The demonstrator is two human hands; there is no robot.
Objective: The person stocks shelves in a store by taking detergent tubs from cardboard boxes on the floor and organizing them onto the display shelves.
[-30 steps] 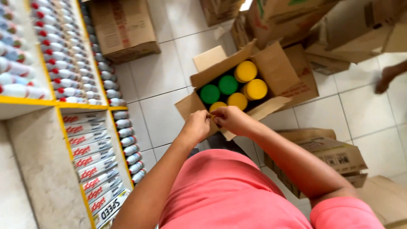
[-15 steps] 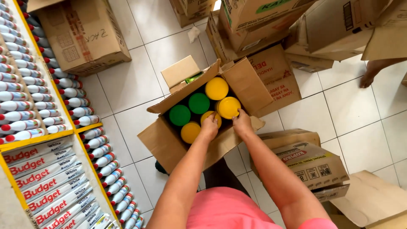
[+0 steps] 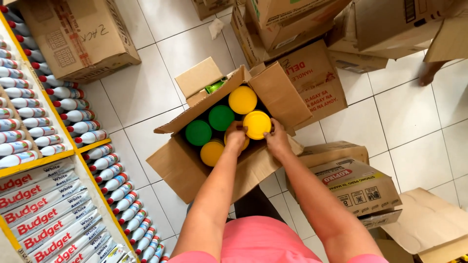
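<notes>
Your left hand (image 3: pixel 237 135) and right hand (image 3: pixel 277 139) meet at the centre of the frame, over the open brown cardboard box (image 3: pixel 181 168) on the white tiled floor (image 3: pixel 146 87). Both grips close on the round yellow-lidded container (image 3: pixel 257 123): left fingers curl on its lower-left edge, right fingers press its right edge. It stands upright, lid facing you, just above both hands, equally near each. Green-lidded containers (image 3: pixel 221 117) sit to its left. Shelves of white red-capped bottles (image 3: pixel 73 103) fill the left edge.

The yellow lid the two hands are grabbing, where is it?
In the head view, that yellow lid sits in the open cardboard box mid-frame, between the left hand and right hand, beside a green lid.
</notes>
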